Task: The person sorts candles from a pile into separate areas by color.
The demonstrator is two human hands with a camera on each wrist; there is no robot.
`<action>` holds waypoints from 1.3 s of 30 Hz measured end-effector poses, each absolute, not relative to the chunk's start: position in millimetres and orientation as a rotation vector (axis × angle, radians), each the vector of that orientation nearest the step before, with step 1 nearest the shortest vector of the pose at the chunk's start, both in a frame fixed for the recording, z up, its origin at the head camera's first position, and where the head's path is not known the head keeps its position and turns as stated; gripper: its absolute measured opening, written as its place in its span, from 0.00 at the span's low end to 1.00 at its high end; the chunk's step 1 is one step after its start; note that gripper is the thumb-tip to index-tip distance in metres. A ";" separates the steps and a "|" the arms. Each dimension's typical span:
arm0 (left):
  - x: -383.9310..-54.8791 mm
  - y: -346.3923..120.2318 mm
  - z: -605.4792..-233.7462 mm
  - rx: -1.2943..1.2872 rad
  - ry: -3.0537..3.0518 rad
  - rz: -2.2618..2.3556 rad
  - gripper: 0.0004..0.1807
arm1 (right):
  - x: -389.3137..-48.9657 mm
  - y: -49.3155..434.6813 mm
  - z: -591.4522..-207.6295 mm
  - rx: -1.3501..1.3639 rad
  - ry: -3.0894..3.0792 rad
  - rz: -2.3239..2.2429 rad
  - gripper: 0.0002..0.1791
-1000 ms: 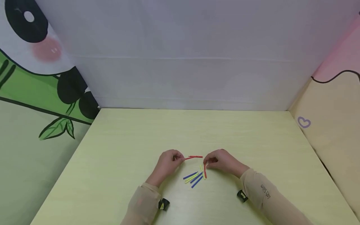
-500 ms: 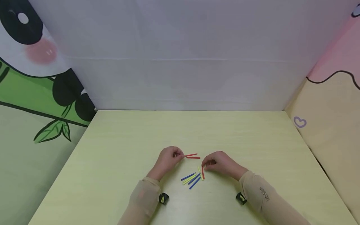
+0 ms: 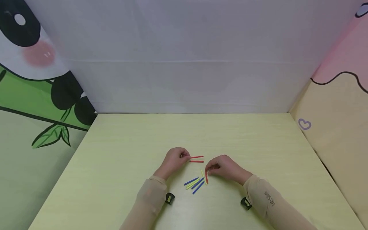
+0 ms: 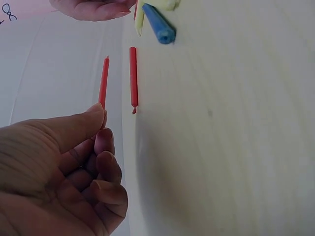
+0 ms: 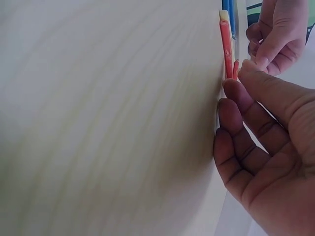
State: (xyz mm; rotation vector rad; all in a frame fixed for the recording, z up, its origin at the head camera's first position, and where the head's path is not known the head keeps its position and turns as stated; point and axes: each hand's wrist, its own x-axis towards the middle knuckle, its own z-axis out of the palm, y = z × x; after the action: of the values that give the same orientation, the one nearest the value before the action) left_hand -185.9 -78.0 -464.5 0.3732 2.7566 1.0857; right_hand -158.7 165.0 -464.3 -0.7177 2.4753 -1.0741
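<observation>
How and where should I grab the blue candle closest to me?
I'd pinch the blue candle by its near, lower-left end, coming down from your side, thumb and finger across its long sides. It's slim, straight and lying flat; that end points out of the fan toward you, while its far end sits close beside a yellow candle.

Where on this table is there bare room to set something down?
Free: the table between the red sticks and the grey backdrop, and nearer than the blue sticks, between the sleeves. Crowded: the middle, where yellow sticks, left hand and right hand gather.
</observation>
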 end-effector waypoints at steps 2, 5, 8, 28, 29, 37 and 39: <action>-187.7 -77.2 -465.5 0.376 2.761 1.067 0.04 | -158.4 164.6 -464.1 -0.720 2.474 -1.077 0.06; -190.2 -76.3 -467.4 0.358 2.762 1.038 0.04 | -158.3 163.9 -463.6 -0.720 2.471 -1.080 0.06; -192.1 -75.7 -469.4 0.341 2.761 1.012 0.04 | -158.4 163.3 -463.4 -0.723 2.477 -1.072 0.06; -194.2 -74.1 -469.5 0.340 2.759 0.961 0.04 | -165.0 157.7 -466.9 -0.745 2.551 -1.004 0.06; -194.4 -74.2 -469.7 0.340 2.758 0.960 0.04 | -165.1 157.4 -466.7 -0.747 2.551 -1.005 0.06; -194.6 -74.2 -469.2 0.338 2.753 0.946 0.05 | -165.8 156.8 -466.8 -0.750 2.555 -0.989 0.05; -194.7 -74.4 -469.6 0.343 2.757 0.943 0.05 | -165.9 157.0 -467.4 -0.753 2.559 -0.986 0.05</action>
State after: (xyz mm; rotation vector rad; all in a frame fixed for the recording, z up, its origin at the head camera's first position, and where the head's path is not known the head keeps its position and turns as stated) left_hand -194.7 -74.4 -469.6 0.3427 2.7574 0.9428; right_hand -165.9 157.0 -467.4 -0.7528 2.5588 -0.9863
